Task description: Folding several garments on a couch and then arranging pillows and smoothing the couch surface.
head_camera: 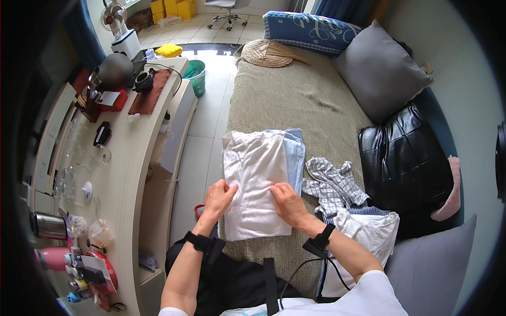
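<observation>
A white folded garment (257, 177) lies on the bed or couch in front of me, with wrinkles across its surface. Under its right side a light blue folded cloth (294, 154) sticks out. My left hand (220, 199) pinches the white garment's left edge between thumb and fingers. Over on the right part of the same garment, my right hand (289, 203) grips a bit of the fabric. To the right are a grey-and-white checked garment (336, 183) and a crumpled white garment (365, 229), with a striped cloth partly hidden beneath.
A beige woven cover (276, 102) spreads under the clothes. Beyond lies a straw fan (267, 53). Grey cushion (379, 75) and black leather cushion (403, 170) line the right side. A long cabinet (126, 173) with glasses and bottles stands left. A cable (294, 272) hangs near my right forearm.
</observation>
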`<state>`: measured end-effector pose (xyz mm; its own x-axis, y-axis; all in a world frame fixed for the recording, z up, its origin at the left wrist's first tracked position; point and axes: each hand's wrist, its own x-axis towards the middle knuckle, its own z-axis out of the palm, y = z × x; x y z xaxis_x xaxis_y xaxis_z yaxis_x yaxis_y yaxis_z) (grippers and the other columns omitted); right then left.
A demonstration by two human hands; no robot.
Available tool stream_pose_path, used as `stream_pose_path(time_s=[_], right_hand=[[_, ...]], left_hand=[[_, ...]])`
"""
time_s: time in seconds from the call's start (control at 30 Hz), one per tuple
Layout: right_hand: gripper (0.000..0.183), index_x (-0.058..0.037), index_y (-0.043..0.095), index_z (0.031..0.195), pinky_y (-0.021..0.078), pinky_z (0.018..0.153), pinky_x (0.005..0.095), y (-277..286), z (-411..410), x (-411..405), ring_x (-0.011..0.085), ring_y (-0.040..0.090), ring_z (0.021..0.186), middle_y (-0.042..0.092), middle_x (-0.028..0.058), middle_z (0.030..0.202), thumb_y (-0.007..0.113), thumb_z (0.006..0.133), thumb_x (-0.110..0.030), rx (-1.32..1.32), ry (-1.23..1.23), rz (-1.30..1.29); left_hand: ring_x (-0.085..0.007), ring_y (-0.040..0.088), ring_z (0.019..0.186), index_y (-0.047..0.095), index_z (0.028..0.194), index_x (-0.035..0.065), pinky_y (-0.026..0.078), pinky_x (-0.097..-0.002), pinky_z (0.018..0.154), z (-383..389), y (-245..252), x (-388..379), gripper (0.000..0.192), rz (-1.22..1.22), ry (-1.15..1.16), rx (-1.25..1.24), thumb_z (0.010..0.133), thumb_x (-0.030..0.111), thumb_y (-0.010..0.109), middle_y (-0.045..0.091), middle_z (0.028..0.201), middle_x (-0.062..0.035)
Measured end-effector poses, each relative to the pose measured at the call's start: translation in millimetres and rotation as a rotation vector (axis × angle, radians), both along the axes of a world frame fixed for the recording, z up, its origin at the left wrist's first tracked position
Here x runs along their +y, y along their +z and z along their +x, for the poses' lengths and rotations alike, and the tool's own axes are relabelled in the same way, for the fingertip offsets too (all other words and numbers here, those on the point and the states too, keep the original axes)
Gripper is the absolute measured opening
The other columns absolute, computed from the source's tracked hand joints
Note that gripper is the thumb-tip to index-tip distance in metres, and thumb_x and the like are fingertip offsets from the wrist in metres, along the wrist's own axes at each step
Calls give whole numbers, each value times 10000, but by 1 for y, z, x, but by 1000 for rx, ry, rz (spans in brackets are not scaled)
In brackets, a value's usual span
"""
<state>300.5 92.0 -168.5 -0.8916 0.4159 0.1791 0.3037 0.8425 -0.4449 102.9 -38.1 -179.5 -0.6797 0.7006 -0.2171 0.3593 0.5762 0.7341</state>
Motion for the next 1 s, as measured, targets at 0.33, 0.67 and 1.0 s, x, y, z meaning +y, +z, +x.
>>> stream_pose_path(time_s=[0.33,0.67,1.0], right_hand=[[475,33,511,1208,437,1002,398,14,-43,68,343,444,1243,491,209,1296,560,735,54,1,150,0],[431,3,517,1190,451,943,398,31,-64,105,341,566,1080,606,200,1107,564,764,42,125,66,-220],[434,-54,504,1215,534,814,353,9,-55,130,267,637,992,633,171,1058,551,801,72,268,-251,-374]], left_hand=[[-321,628,734,613,850,-26,488,-408,666,-30,-22,48,290,60,41,250,758,246,654,631,751,-170],[-195,565,630,544,1212,2,500,-321,647,-101,-37,114,420,429,-118,252,812,76,653,598,1022,-141],[-122,561,552,620,968,-25,474,-245,482,-125,-41,133,163,316,-101,-64,819,35,596,597,781,-56]])
